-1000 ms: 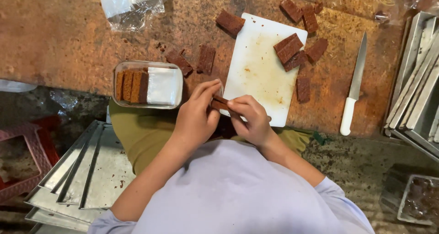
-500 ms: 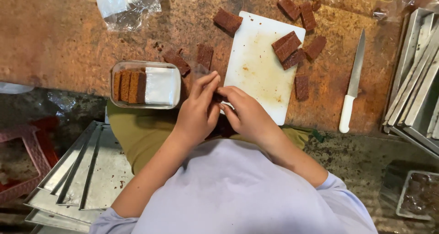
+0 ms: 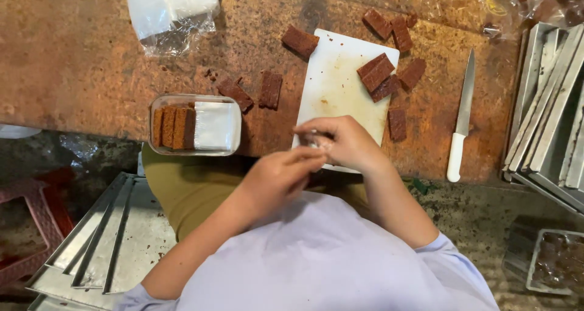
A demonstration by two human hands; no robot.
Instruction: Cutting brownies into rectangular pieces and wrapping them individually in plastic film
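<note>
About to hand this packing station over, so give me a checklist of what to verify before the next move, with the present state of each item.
1. Left hand and right hand together at the near edge of the white rectangular cutting board: ok.
2. What the fingers pinch, something small and shiny: cannot tell.
3. Clear plastic tray has free room: ok, brown cake slices fill only its left part.
4. White-handled knife lies flat on the rusty brown tabletop, apart from both hands: ok.
5. Loose brown cake pieces kept on the board: not ok, several lie on the bare tabletop.
</note>
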